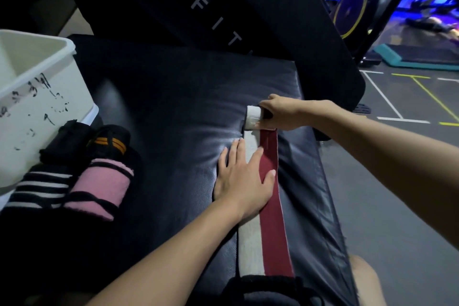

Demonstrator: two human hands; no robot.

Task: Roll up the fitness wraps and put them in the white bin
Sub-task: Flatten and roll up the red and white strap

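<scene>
A long white-and-red fitness wrap (268,238) lies stretched along the black bench pad (159,117), running from my lap to its far end. That far end is curled into a small roll (252,118), and my right hand (280,113) grips the roll from the right side. My left hand (244,176) lies flat with straight fingers on the wrap's middle, pressing it to the pad. The white bin (37,112) stands at the left edge of the bench.
Several other wraps lie beside the bin: a black one with orange stripes (109,144), a pink-and-black one (99,191), a black-and-white striped one (39,189). The upright black backrest (223,12) rises behind the pad. Gym floor and machines lie to the right.
</scene>
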